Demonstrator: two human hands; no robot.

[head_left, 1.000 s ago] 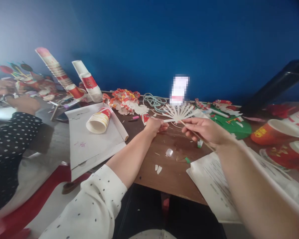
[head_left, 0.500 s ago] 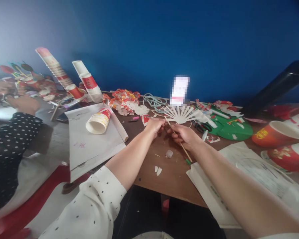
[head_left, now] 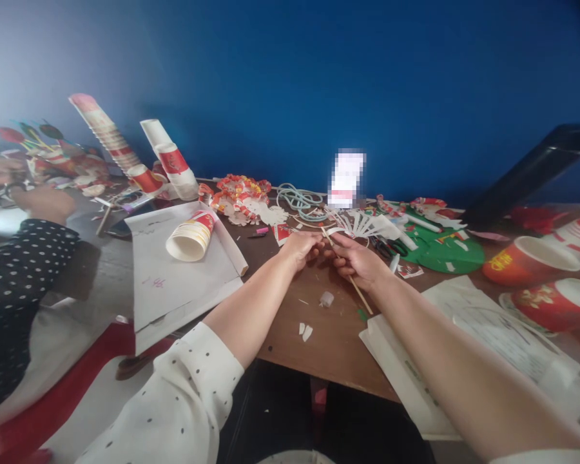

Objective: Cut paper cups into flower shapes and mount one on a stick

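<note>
My right hand (head_left: 356,260) is closed around a thin wooden stick (head_left: 360,293), which slants from between my hands down toward the table edge. A green bit (head_left: 362,314) shows near its lower end. My left hand (head_left: 302,248) is closed, with its fingertips close to the stick's upper end; what they pinch is hidden. Right behind my fingers is a white paper piece cut into fanned strips (head_left: 362,224). Whether it is joined to the stick, I cannot tell. Scissors (head_left: 390,247) with dark handles lie to the right of it.
A paper cup (head_left: 189,237) lies on a white board (head_left: 183,290) at left; stacked cups (head_left: 176,164) lean behind. Red cups (head_left: 531,259) stand at right beside papers (head_left: 502,328). Paper scraps (head_left: 305,331) dot the brown table (head_left: 328,361). A co-worker's sleeve (head_left: 29,264) is far left.
The fanned white strips have tipped lower and sit more behind my right hand. My right index finger reaches further along the stick's upper end. Both hands stay in nearly the same place.
</note>
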